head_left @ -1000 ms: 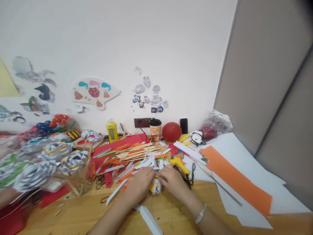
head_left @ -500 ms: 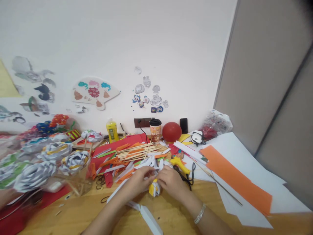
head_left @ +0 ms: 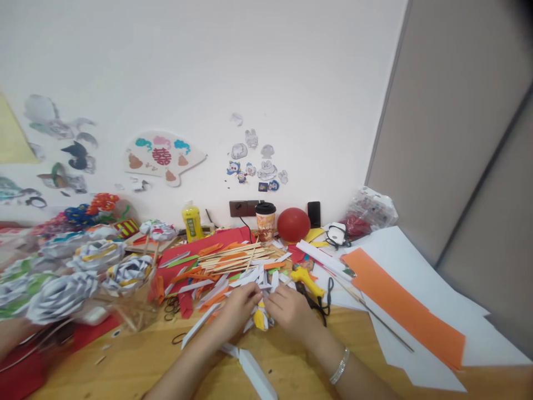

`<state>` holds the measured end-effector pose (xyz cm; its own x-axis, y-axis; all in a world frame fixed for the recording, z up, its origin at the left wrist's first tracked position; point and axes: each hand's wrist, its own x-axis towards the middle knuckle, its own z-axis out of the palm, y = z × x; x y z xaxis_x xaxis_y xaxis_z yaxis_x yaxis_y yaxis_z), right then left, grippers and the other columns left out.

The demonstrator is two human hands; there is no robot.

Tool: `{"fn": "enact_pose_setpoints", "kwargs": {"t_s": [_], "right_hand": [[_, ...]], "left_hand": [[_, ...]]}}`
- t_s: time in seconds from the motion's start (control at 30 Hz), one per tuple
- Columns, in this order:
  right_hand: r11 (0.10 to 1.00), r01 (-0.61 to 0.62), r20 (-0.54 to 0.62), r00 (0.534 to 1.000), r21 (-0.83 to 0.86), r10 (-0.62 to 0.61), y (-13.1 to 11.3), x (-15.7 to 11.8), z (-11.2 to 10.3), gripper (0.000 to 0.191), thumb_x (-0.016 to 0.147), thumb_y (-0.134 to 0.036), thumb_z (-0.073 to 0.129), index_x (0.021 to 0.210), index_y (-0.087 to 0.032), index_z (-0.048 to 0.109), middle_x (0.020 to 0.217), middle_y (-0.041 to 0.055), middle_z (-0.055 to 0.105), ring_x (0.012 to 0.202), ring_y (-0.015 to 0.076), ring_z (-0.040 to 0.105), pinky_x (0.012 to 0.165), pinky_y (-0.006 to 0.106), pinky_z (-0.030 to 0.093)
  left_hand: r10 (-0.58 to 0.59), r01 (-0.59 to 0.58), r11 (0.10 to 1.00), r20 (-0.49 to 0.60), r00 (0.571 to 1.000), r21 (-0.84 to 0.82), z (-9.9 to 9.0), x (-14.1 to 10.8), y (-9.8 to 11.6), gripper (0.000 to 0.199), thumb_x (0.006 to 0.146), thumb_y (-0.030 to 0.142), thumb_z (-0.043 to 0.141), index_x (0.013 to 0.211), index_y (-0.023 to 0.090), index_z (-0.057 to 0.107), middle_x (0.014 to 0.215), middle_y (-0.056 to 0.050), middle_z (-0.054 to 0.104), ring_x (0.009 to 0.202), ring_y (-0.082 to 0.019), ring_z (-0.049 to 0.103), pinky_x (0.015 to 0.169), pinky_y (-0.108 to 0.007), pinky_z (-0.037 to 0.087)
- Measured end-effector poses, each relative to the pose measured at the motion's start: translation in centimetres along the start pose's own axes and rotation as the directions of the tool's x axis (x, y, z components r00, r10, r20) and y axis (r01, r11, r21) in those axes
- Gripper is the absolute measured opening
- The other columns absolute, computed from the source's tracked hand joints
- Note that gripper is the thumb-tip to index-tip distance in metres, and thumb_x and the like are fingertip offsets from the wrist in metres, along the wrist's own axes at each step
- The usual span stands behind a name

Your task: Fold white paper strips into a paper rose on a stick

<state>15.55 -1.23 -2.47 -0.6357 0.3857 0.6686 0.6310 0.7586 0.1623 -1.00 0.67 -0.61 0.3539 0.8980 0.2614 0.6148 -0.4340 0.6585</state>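
A small paper flower in white and yellow (head_left: 259, 320) sits between my two hands, low over the wooden table. From the left, my left hand (head_left: 241, 305) has its fingers curled and pinched on the flower's upper side. My right hand (head_left: 287, 308) grips it from the right, its fingers bent in toward the left fingertips. The exact fingertip contact is partly hidden. Just beyond the hands lie loose white paper strips (head_left: 251, 276), and a yellow glue gun (head_left: 307, 280) rests beside my right hand. A folded white strip (head_left: 255, 371) lies nearer to me.
Wooden sticks (head_left: 233, 258) and orange strips are heaped ahead. A lidded cup (head_left: 265, 222), red balloon (head_left: 293, 224) and yellow bottle (head_left: 192, 223) stand by the wall. Orange paper (head_left: 408, 308) lies right. Large paper flowers (head_left: 62, 297) and another person's arm (head_left: 12, 336) are left.
The flower has turned and shifted slightly up between my hands, its yellow part now facing me. My fingers have moved slightly around it, and the view has shifted a little.
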Motion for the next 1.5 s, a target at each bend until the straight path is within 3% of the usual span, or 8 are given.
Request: {"fn": "enact_pose_setpoints", "kwargs": {"t_s": [0.2, 0.47, 0.7, 0.9, 1.17, 1.27, 1.37, 1.5], "right_hand": [[0.992, -0.032, -0.029, 0.999, 0.124, 0.036, -0.2, 0.1, 0.3, 0.020, 0.090, -0.013, 0.038, 0.101, -0.016, 0.054, 0.093, 0.0090, 0.061, 0.081, 0.0193, 0.051, 0.069, 0.031, 0.038], [0.988, -0.027, 0.006, 1.000, 0.153, 0.026, -0.4, 0.0, 0.2, 0.024, 0.091, -0.016, 0.035, 0.094, -0.016, 0.058, 0.087, 0.0068, 0.063, 0.076, 0.0182, 0.051, 0.065, 0.030, 0.039], [0.863, -0.290, -0.012, 0.946, 0.413, 0.324, -0.7, 0.0, 0.0, 0.021, 0.087, -0.020, 0.045, 0.104, -0.020, 0.056, 0.091, 0.0059, 0.062, 0.085, 0.0183, 0.052, 0.075, 0.032, 0.042], [0.917, -0.176, 0.003, 0.982, 0.359, 0.187, -0.5, 0.1, -0.5, 0.023, 0.087, -0.017, 0.041, 0.101, -0.018, 0.059, 0.091, 0.0068, 0.064, 0.083, 0.0190, 0.052, 0.072, 0.033, 0.042], [0.886, -0.190, -0.002, 0.978, 0.423, 0.211, -1.0, 0.3, -0.9, 0.026, 0.085, -0.016, 0.041, 0.106, -0.020, 0.057, 0.100, 0.0071, 0.061, 0.088, 0.0192, 0.051, 0.075, 0.034, 0.042], [0.833, -0.224, -0.003, 0.965, 0.507, 0.262, -0.9, 0.2, -0.6, 0.023, 0.085, -0.018, 0.043, 0.097, -0.021, 0.062, 0.097, 0.0057, 0.062, 0.089, 0.0175, 0.053, 0.078, 0.033, 0.042], [0.706, -0.334, 0.042, 0.917, 0.624, 0.397, -0.7, 0.2, 0.0, 0.019, 0.085, -0.022, 0.047, 0.082, -0.021, 0.066, 0.089, 0.0036, 0.064, 0.086, 0.0162, 0.056, 0.080, 0.031, 0.042], [0.616, -0.404, 0.085, 0.874, 0.676, 0.479, -0.5, 0.1, 0.6, 0.018, 0.084, -0.026, 0.051, 0.094, -0.021, 0.064, 0.087, 0.0041, 0.064, 0.085, 0.0167, 0.056, 0.078, 0.030, 0.043]], "left_hand": [[0.012, -0.012, 1.000, -0.002, 1.000, -0.027, 0.3, -0.1, -0.1, 0.016, 0.078, 0.025, 0.040, 0.066, 0.018, 0.048, 0.062, 0.001, 0.053, 0.060, -0.014, 0.047, 0.055, -0.022, 0.038], [-0.011, 0.011, 1.000, -0.023, 1.000, -0.023, 0.2, -0.2, -0.1, 0.018, 0.079, 0.026, 0.040, 0.065, 0.018, 0.049, 0.059, 0.002, 0.052, 0.058, -0.014, 0.046, 0.053, -0.022, 0.037], [-0.024, 0.023, 1.000, -0.065, 0.998, -0.017, -0.1, -0.4, 0.5, 0.017, 0.079, 0.027, 0.039, 0.067, 0.019, 0.049, 0.062, 0.000, 0.055, 0.060, -0.016, 0.049, 0.057, -0.025, 0.039], [-0.042, 0.042, 0.999, -0.066, 0.997, -0.009, -0.1, -0.4, 0.4, 0.019, 0.079, 0.028, 0.038, 0.067, 0.019, 0.049, 0.061, 0.000, 0.055, 0.059, -0.017, 0.050, 0.056, -0.025, 0.038], [-0.025, 0.025, 1.000, -0.024, 0.999, -0.019, -0.5, -0.6, 0.8, 0.018, 0.079, 0.026, 0.038, 0.066, 0.019, 0.049, 0.061, 0.000, 0.055, 0.060, -0.016, 0.050, 0.057, -0.024, 0.037], [-0.037, 0.036, 0.999, -0.035, 0.999, -0.015, -0.4, -0.6, 0.7, 0.019, 0.080, 0.026, 0.036, 0.067, 0.019, 0.048, 0.062, 0.000, 0.054, 0.060, -0.016, 0.049, 0.056, -0.024, 0.037], [-0.032, 0.031, 0.999, -0.028, 0.999, -0.008, -0.2, -0.5, 0.6, 0.018, 0.079, 0.025, 0.037, 0.065, 0.019, 0.048, 0.060, 0.001, 0.052, 0.059, -0.016, 0.048, 0.055, -0.024, 0.035], [-0.012, 0.012, 1.000, -0.010, 1.000, -0.009, -0.1, -0.5, 0.5, 0.017, 0.078, 0.024, 0.038, 0.064, 0.019, 0.048, 0.059, 0.001, 0.052, 0.058, -0.015, 0.047, 0.054, -0.024, 0.035]]}}
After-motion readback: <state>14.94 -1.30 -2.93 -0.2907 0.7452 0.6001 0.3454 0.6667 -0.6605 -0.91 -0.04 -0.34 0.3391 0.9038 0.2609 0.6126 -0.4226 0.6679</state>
